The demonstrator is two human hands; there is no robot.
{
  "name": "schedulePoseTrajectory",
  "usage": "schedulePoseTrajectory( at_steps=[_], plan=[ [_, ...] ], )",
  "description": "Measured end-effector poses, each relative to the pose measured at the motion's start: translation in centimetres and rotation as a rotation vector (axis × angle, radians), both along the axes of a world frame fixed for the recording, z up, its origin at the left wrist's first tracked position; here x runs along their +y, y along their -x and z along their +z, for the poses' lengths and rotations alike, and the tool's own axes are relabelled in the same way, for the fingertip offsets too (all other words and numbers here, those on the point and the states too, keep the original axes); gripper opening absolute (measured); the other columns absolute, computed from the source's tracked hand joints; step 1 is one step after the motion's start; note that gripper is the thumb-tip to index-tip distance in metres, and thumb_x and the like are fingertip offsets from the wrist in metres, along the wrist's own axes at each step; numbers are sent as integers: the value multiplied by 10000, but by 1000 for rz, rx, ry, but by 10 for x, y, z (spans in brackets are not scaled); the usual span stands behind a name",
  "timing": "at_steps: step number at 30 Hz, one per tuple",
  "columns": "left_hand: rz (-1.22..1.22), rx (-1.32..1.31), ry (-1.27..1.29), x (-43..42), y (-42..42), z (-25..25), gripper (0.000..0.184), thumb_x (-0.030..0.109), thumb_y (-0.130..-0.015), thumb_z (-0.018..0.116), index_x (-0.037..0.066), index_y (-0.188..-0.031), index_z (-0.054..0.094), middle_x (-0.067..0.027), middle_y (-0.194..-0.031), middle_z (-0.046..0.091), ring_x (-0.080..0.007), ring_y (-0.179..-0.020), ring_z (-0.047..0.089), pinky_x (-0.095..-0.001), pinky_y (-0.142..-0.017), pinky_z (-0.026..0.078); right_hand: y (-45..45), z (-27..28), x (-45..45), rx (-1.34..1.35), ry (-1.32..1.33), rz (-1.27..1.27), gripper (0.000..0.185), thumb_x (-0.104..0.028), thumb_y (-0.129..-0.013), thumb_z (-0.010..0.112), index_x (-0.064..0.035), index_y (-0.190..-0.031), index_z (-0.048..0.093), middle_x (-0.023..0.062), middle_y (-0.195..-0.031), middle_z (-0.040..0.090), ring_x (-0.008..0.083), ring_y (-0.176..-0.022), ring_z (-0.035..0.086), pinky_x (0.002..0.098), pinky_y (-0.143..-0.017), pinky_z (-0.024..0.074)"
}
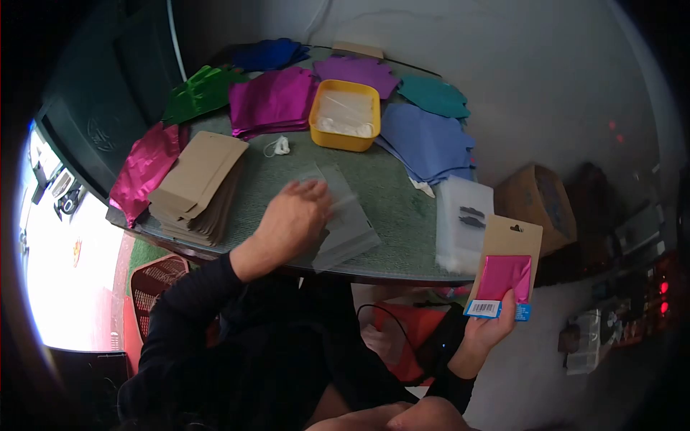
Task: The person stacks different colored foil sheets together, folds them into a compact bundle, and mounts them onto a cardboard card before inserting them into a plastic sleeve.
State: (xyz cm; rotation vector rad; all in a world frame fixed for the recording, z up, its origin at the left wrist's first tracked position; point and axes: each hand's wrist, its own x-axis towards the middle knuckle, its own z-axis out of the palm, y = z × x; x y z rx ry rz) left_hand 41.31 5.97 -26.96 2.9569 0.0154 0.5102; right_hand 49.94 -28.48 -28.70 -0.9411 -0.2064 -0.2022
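Cardboard packet (pixel 494 241) with a folded shiny pink piece (pixel 505 276) on its front is up at the table's (pixel 406 233) right front corner, gripped in the right hand (pixel 491 329), thumb over the lower front. Left hand (pixel 291 215) is pretty blurry over some clear plastic (pixel 351 243), so can't tell if it's pinching any. Tan card stack (pixel 198 172) sits left of that, yellow tub (pixel 342 141) further back.

Your green-topped desk (pixel 262 183) carries stacked brown cards (pixel 201 169) at left, coloured sheets (pixel 273 100) around a yellow tub (pixel 343 139) toward the back, a small white object (pixel 282 146), clear bags (pixel 352 241) near your edge, and piled translucent packets (pixel 454 233) at right.
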Motion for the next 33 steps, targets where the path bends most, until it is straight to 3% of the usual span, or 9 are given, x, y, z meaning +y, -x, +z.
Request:
schedulePoseTrajectory(
  at_steps=[5,11,14,17,19,22,26,28,33],
  plan=[
    [-155,-320,3,-40,-35,59,300,174,-803,648,-13,-1035,607,-172,-1189,580,-319,-1124,556,-428,-986,419,-4,6,-20,-58,-125,-98,335,-140,-923,499,27,-1212,532,134,-1149,614,246,-1040,616,373,-936,491],
    [-353,-589,-82,-108,-110,69,353,201,-813,637,-33,-1075,609,-183,-1196,587,-340,-1194,507,-460,-1021,381,-5,13,-26,-93,-164,-232,337,-161,-927,503,22,-1208,530,131,-1150,616,246,-1032,619,373,-928,495],
    [-473,-588,-53,-144,-142,48,377,228,-827,616,-42,-1090,601,-178,-1216,572,-348,-1212,481,-482,-1030,359,-4,13,-28,-71,-150,-268,340,-172,-929,498,11,-1214,526,126,-1143,618,242,-1025,621,371,-919,498],
    [-492,-360,-111,-168,-162,26,463,317,-841,605,-54,-1117,587,-179,-1273,535,-350,-1258,433,-506,-1036,339,-9,5,-38,-66,-130,-266,340,-180,-933,491,2,-1218,525,120,-1141,617,234,-1022,622,368,-908,501],
    [-540,200,30,-176,-167,17,601,414,-845,596,-77,-1186,543,-228,-1348,455,-385,-1315,351,-520,-1049,312,-9,5,-40,-61,-119,-278,338,-181,-934,487,0,-1217,526,118,-1145,616,232,-1025,621,365,-903,503],
    [-516,163,17,-182,-167,-21,708,473,-840,593,-95,-1249,488,-289,-1386,375,-423,-1335,304,-522,-1061,294,-12,6,-38,-55,-104,-271,341,-183,-935,483,0,-1221,522,118,-1153,612,230,-1036,617,365,-900,503],
    [-551,165,114,-168,-159,-10,701,446,-858,582,-103,-1275,454,-324,-1389,337,-448,-1333,293,-526,-1074,278,-14,4,-31,4,-68,-211,382,-188,-931,483,7,-1259,495,125,-1185,597,239,-1064,604,378,-927,486],
    [-534,-58,100,-145,-136,7,657,391,-857,600,-100,-1270,460,-328,-1372,359,-447,-1327,305,-533,-1074,275,-15,1,-22,3,-49,-130,401,-183,-927,480,13,-1277,478,129,-1202,587,247,-1080,595,388,-944,474],
    [-409,-42,134,-61,-52,33,479,211,-825,648,-67,-1192,516,-260,-1325,450,-418,-1273,394,-467,-1051,343,-11,-7,2,71,-18,185,451,-143,-907,463,28,-1323,432,147,-1247,558,273,-1127,569,412,-989,440]
  ],
)
